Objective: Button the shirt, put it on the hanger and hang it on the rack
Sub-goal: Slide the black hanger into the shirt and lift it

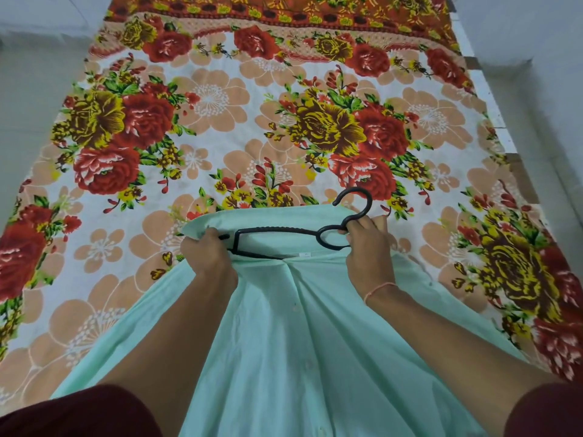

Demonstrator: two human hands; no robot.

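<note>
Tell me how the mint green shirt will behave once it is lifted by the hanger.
The mint green shirt looks thin and floppy: it drapes in soft folds, so it will probably sag. The black hanger looks rigid and should hold shape. With one hanger arm still outside the collar, the shirt may slide off.
</note>
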